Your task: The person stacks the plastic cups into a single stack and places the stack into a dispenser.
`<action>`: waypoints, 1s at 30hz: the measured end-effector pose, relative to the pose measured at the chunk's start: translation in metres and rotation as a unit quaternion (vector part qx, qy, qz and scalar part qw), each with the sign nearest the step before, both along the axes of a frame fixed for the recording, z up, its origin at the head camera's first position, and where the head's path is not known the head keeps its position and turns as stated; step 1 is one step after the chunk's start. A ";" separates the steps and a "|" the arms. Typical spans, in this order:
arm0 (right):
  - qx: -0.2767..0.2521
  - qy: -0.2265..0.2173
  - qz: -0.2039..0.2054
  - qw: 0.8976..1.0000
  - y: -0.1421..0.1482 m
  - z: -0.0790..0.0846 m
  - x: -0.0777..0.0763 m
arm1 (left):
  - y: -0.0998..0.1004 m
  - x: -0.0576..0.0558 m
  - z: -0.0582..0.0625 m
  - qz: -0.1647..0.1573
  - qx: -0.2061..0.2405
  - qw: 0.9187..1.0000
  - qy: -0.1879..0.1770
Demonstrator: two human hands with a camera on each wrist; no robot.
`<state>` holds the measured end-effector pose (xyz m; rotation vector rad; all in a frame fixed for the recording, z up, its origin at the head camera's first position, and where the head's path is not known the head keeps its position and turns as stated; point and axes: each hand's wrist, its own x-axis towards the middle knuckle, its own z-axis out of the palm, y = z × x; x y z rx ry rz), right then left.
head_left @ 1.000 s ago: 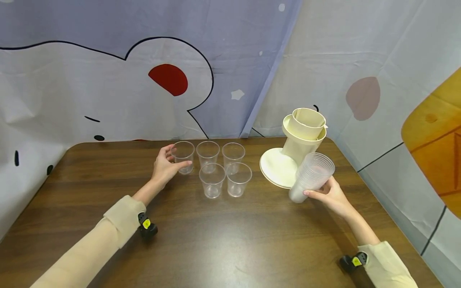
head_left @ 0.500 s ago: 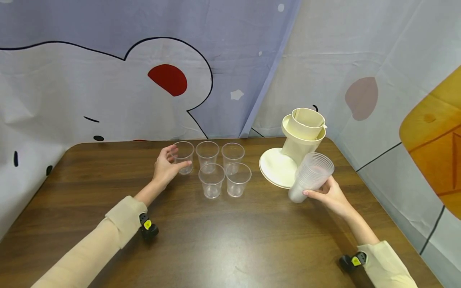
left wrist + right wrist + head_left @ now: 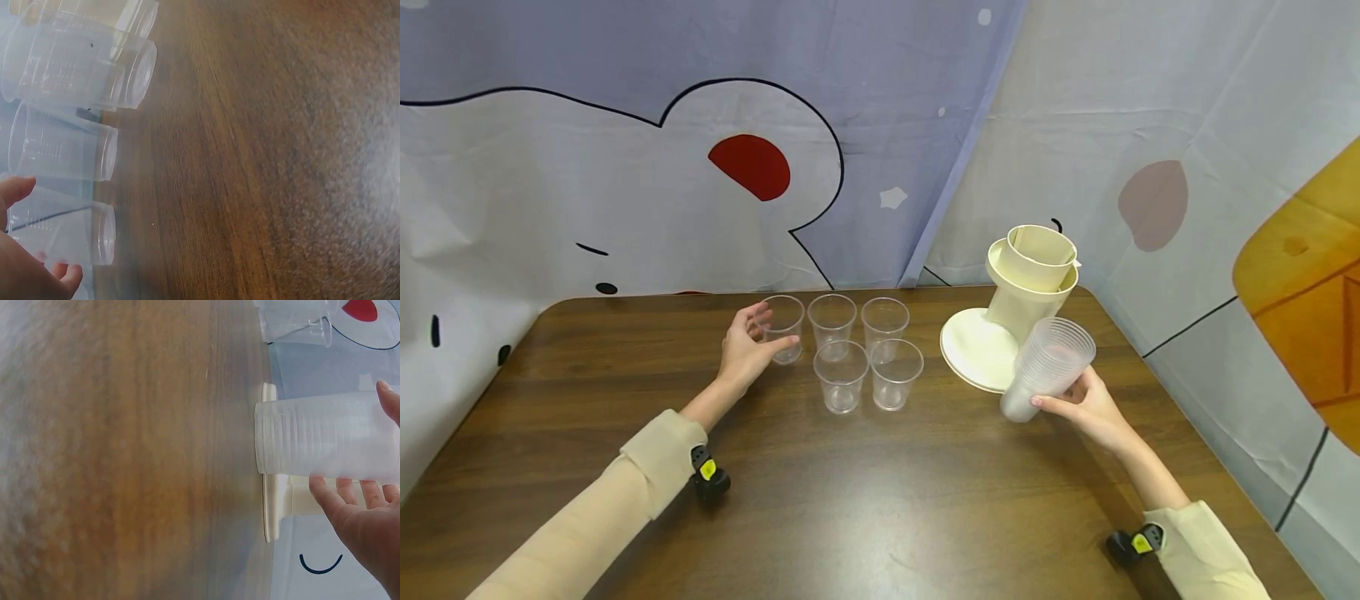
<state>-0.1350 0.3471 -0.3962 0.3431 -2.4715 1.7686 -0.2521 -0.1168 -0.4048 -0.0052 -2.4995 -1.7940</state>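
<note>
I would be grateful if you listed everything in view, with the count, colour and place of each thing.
Wood-grain table: one, brown, across the lower view.
Printed fabric backdrop: at least one, lavender and white with red, orange and black shapes, behind the table.
Back-row plastic cups: three, clear, towards the table's far edge.
Front-row plastic cups: two, clear, nearer the person.
Round-based stand: one, cream, far right of the table.
Nested plastic cup stack: one, translucent, before the stand; too tightly nested to count.
Wrist devices: two, black with yellow, one per wrist.
Sleeves: two, cream.
Left hand: one, bare, around the leftmost back-row cup.
Right hand: one, bare, holding the stack.
</note>
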 end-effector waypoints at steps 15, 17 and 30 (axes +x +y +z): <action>0.004 0.000 0.002 1.000 -0.001 0.001 0.000 | 0.004 0.012 0.002 -0.001 -0.008 1.000 0.003; 0.002 0.000 0.003 1.000 0.000 0.001 -0.001 | 0.004 0.014 0.002 -0.002 -0.005 1.000 0.005; 0.003 0.000 0.000 1.000 0.000 -0.001 -0.002 | 0.008 0.023 0.007 0.004 0.012 1.000 0.020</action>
